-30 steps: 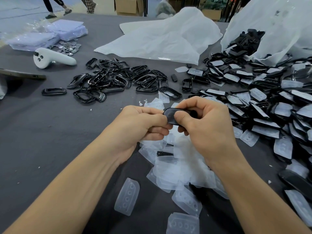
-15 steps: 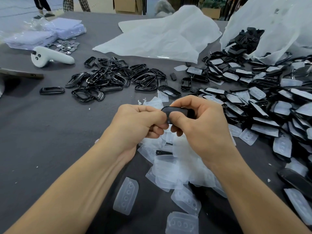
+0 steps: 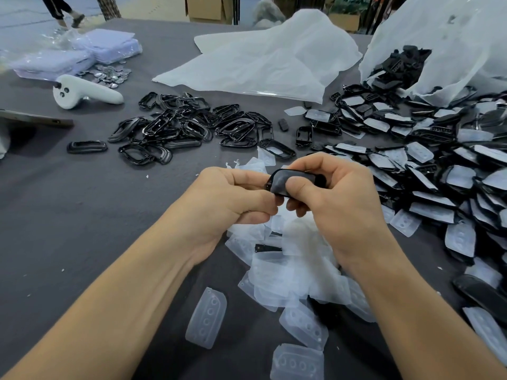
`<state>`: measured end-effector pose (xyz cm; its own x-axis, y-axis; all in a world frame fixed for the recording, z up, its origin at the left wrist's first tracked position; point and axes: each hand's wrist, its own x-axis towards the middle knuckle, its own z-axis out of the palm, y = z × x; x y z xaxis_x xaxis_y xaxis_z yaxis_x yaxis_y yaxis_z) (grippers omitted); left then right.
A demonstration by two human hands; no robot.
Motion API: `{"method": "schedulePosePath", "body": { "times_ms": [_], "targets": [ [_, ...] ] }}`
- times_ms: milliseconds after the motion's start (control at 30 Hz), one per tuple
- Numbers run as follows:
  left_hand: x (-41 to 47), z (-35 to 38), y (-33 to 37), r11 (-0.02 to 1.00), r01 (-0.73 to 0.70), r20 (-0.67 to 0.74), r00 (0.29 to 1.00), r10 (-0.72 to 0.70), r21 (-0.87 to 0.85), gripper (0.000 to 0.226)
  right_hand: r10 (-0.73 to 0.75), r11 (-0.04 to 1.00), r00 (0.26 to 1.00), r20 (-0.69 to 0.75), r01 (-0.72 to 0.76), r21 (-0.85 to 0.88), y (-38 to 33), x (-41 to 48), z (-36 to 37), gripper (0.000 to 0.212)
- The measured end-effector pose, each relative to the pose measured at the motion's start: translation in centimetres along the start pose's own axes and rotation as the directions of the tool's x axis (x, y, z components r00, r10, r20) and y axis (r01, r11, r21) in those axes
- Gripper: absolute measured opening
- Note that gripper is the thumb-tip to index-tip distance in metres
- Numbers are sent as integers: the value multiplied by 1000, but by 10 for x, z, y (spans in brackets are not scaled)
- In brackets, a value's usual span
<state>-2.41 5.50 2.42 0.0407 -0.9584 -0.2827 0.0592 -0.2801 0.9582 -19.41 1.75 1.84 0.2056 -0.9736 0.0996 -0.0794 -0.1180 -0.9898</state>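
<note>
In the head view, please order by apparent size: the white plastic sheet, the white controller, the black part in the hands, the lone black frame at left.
1. white plastic sheet
2. white controller
3. black part, about like the controller; it is nearer and half covered, so unsure
4. lone black frame

Two bare forearms fill the lower half of the frame. The left forearm (image 3: 109, 311) comes in from the lower left corner and the right forearm (image 3: 417, 325) from the lower right. Both are uncovered from the frame's edge up to the wrist, and their surface is smooth. The left hand (image 3: 230, 204) and right hand (image 3: 340, 201), near the middle of the frame, are bare too. Fine creases cross the left wrist, and soft knuckle ridges line the back of the right hand.
</note>
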Motion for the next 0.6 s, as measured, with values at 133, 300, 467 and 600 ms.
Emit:
{"method": "schedulePosePath", "body": {
  "times_ms": [133,300,467,600],
  "targets": [
    [-1,1,2,1000,-10,6,1000,10,-1,18,11,1000,1000,4,-11,8,-1,0,-1,20],
    [-2,4,0,997,-73,-46,996,74,16,14,33,999,999,-27,-33,22,-1,0,-1,22],
    [-2,5,-1,994,-101,-123,987,105,37,11,-378,840,925,-31,329,-431,-2,-6,-1,44],
    [-2,3,0,994,-90,-92,991,95,54,12,-484,699,869,102,454,-552,1,-8,0,41]
  ]
}}
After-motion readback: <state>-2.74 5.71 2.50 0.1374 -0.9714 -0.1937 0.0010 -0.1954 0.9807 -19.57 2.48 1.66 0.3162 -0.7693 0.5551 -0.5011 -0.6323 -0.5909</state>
